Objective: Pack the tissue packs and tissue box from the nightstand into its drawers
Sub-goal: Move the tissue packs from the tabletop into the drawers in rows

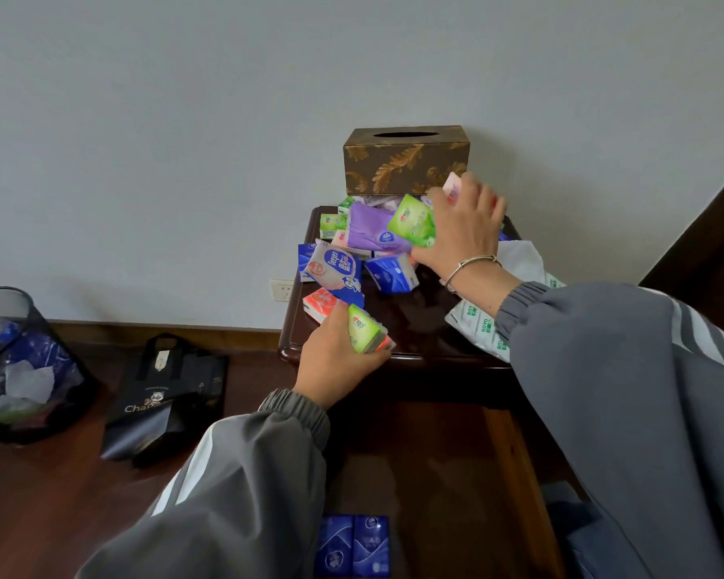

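Well, nearest to me the drawer (519, 465) is standing pulled out from the front of the nightstand (414, 328), and two dark blue tissue packs (352, 545) are lying side by side in its near end. Just above that, at the nightstand's front edge, the person's left hand (335, 361) is curling its fingers round a green pack (364, 328), with an orange-pink one pressed beneath it. Loose packs are lying scattered across the nightstand's top: a white pack (477, 328) at its right edge, a blue-and-white pack (335, 269) toward its left, a purple pack (373, 227) further back. Over the back half of the top, the right hand (462, 227) is gripping a second green pack (412, 221), and a pink pack (452, 185) is poking up past its fingers. Behind it all, the brown tissue box (406, 160) is sitting upright at the nightstand's rear, against the wall. Left of the nightstand, a black bag (164, 394) and a bin (17, 361) are resting on the floor.
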Demonstrator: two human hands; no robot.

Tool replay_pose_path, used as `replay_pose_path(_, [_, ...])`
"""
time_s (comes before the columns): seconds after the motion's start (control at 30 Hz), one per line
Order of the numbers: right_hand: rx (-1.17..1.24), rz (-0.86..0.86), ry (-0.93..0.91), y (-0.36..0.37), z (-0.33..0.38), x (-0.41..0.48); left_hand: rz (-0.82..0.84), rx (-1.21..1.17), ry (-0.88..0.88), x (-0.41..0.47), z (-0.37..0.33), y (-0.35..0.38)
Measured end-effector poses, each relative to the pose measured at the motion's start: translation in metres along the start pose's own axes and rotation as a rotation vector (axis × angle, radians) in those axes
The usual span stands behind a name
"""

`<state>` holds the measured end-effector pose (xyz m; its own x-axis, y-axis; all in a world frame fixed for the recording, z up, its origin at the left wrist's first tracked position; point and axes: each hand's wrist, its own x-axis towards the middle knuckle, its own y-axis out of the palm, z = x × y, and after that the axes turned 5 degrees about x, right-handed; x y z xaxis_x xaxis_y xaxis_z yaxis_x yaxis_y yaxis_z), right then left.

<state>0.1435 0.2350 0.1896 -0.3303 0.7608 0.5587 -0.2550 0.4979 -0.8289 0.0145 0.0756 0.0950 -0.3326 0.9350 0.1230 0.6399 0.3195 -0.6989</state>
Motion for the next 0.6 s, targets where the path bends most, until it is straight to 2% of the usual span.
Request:
replay_pose_path(0.17, [0.233,-0.113,0.125,-0.019,-0.003,0.003,-0.029,-0.003,-0.042,0.0,-0.002,0.002])
replay_pose_path(0.3, [0.462,-0.126,0.206,-0.034,-0.008,-0.021,-0.089,-0.146,-0.101,-0.004,-0.002,0.002])
replay_pose_path(0.47, [0.906,0.007,0.288,-0.059,-0.028,-0.075,-0.194,-0.479,-0.141,-0.024,-0.003,-0.002])
replay_pose_path(0.6, [1.225,0.173,0.387,-0.075,-0.044,-0.133,-0.119,-0.698,-0.199,-0.056,-0.008,0.0])
